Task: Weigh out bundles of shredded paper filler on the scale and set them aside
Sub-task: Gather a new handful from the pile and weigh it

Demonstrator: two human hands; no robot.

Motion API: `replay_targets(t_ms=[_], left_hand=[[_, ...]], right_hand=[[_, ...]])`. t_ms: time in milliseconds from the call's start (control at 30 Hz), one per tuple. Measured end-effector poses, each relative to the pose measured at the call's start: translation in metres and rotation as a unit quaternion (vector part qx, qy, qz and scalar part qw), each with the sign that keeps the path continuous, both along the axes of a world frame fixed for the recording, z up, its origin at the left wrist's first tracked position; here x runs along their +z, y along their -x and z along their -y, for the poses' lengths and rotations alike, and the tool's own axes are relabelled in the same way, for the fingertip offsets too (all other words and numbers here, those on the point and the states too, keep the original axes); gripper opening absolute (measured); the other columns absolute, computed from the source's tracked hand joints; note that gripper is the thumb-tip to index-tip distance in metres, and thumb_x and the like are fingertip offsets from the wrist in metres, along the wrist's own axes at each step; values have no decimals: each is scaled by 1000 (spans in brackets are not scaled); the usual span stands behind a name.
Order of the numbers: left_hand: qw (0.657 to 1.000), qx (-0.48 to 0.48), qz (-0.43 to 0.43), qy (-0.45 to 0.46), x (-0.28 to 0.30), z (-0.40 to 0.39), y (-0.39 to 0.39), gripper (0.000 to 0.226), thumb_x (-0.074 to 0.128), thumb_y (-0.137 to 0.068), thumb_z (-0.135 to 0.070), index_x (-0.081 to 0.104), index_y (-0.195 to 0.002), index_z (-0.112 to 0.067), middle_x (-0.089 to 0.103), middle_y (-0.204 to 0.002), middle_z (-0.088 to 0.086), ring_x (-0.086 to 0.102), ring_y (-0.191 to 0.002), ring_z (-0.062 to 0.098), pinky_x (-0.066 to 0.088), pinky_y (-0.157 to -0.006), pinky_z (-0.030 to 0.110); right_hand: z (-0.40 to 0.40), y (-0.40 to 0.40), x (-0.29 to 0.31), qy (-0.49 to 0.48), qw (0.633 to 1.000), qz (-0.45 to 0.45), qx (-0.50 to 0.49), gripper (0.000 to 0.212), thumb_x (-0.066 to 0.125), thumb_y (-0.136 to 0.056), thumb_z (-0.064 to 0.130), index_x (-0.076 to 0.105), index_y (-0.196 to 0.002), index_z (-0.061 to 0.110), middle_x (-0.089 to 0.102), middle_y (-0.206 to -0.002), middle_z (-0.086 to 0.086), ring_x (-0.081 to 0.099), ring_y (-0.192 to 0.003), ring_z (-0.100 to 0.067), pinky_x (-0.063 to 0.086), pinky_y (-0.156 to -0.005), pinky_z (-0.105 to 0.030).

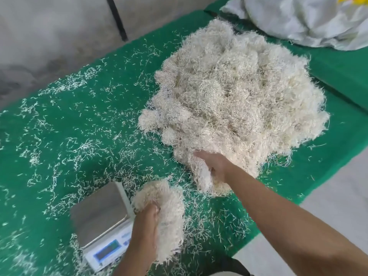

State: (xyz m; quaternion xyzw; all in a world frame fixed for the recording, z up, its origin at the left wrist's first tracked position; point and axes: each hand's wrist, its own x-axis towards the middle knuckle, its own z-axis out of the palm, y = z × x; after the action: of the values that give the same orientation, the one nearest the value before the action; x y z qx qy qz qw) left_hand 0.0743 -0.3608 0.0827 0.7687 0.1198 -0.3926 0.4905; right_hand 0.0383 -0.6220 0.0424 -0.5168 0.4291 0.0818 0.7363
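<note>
A big heap of pale shredded paper filler (pixel 235 92) lies on the green mat (pixel 79 108). My right hand (pixel 215 166) reaches into the heap's near edge and grips a clump of filler (pixel 205 180) that hangs down from it. My left hand (pixel 145 226) holds a separate bundle of filler (pixel 167 212) just right of the scale (pixel 99 216). The scale's steel pan carries nothing, and its blue display faces me at the bottom.
Loose paper shreds are scattered all over the mat. A white plastic sack (pixel 310 18) lies at the far right corner. A dark pole (pixel 117 16) stands against the grey wall behind. Grey floor (pixel 334 200) shows to the right of the mat.
</note>
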Motion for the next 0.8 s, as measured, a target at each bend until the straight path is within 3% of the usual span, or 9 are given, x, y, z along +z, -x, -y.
replay_targets(t_ms=[67,167,300,400,467,567,633,700,800], left_hand=[[999,5,-40,27,9,2,-3,37,48,-103,-43,57,-137,-30,58,-136,-4,45,-139,23,24,-121,57],[988,38,-139,51,21,-1,-8,49,60,-96,-44,57,-139,-21,71,-126,16,68,-117,40,45,-109,63],[984,3,-175,37,38,7,-2,38,62,-98,-45,64,-124,-16,75,-115,21,72,-106,43,51,-104,58],[986,-78,-138,51,33,3,-2,45,46,-111,-25,47,-146,3,50,-150,27,50,-137,41,45,-108,39],[991,-81,-101,24,24,10,2,54,39,-111,-23,29,-153,10,30,-162,28,35,-148,39,33,-114,36],[969,-213,-64,-110,26,26,6,63,38,-106,-54,51,-142,-4,45,-154,26,48,-139,39,39,-105,33],[946,-265,-32,-183,30,24,12,67,37,-101,-68,53,-141,-18,55,-148,17,56,-129,35,40,-107,40],[956,-256,4,-141,33,2,13,63,49,-94,-73,54,-142,-33,60,-141,3,61,-114,26,41,-109,47],[984,-166,15,-66,33,-19,6,45,68,-78,-76,63,-108,-43,55,-124,-20,57,-90,10,41,-107,52]], right_hand=[[-19,22,13,11,999,17,25,123,74,-64,85,43,-158,12,37,-166,-16,36,-151,-42,27,-122,-60],[-51,58,27,109,993,-3,-34,122,77,-65,81,38,-160,14,46,-161,-10,49,-142,-32,38,-120,-58],[-96,106,37,266,959,32,-91,92,64,-86,79,31,-161,38,45,-156,17,50,-137,-5,51,-109,-37],[-117,114,47,179,981,78,9,87,58,-80,91,25,-155,61,48,-145,31,59,-120,10,54,-84,-14],[-122,106,39,162,983,44,69,91,60,-81,88,28,-158,52,62,-125,14,64,-93,4,57,-75,-24],[-118,92,19,173,984,20,24,72,65,-100,51,38,-161,22,71,-120,-2,49,-51,-4,50,-49,-24],[-104,87,14,176,983,14,-56,60,61,-106,38,43,-158,15,74,-105,-3,56,-55,-12,55,-51,-31],[-85,85,12,169,976,0,-137,52,58,-107,35,48,-153,14,67,-74,3,56,-54,-10,60,-58,-39],[-63,85,11,64,969,4,-240,62,62,-105,30,37,-159,11,66,-94,-1,63,-81,-14,58,-83,-38]])
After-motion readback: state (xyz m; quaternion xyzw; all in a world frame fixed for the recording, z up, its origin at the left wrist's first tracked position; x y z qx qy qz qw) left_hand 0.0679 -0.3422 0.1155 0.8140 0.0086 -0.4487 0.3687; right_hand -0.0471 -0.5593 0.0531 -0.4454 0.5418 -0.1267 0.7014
